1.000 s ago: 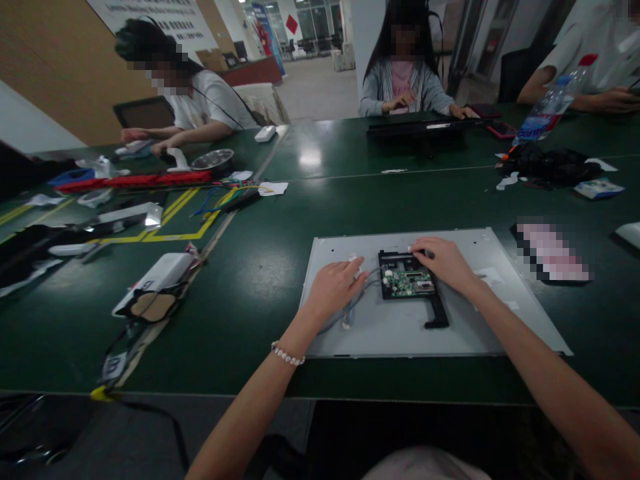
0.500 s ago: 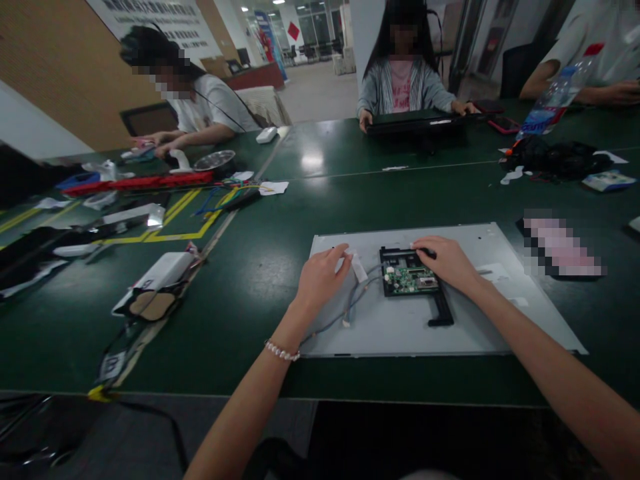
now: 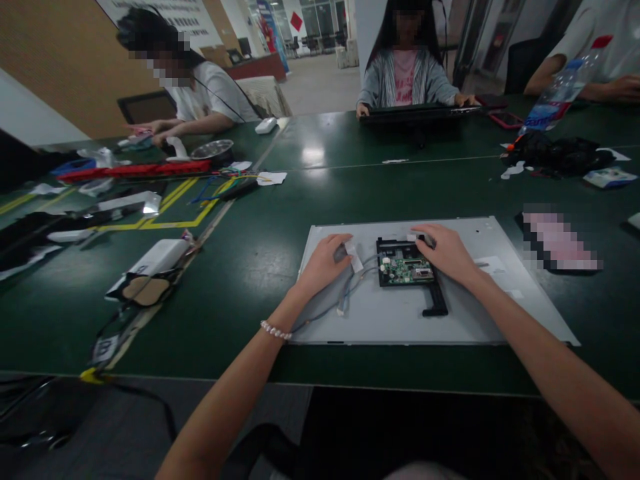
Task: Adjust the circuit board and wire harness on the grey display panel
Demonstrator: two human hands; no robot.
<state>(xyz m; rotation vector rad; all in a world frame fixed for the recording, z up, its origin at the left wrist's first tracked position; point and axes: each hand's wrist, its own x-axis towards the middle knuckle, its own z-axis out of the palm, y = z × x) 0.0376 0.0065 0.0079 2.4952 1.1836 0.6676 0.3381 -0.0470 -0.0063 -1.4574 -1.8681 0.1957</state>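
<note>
A grey metal panel (image 3: 465,313) lies flat on the green table in front of me. On it sits a green circuit board (image 3: 406,267) in a black frame, with thin wires (image 3: 345,300) running off to the left. My left hand (image 3: 323,263) rests on the panel's left part, fingers curled round a small grey connector with a white tape tab (image 3: 354,257). My right hand (image 3: 445,250) lies over the board's top right corner, fingers pressed down on the black frame edge.
A white device with cables (image 3: 150,270) lies to the left by yellow floor-style tape lines. A dark pouch (image 3: 555,157) and a water bottle (image 3: 560,93) are at the far right. Other people work at the table's far side; one holds a black monitor (image 3: 420,115).
My left hand moved up and left from beside the board, lifting the cable end with its white tab. My right hand stayed on the board's corner.
</note>
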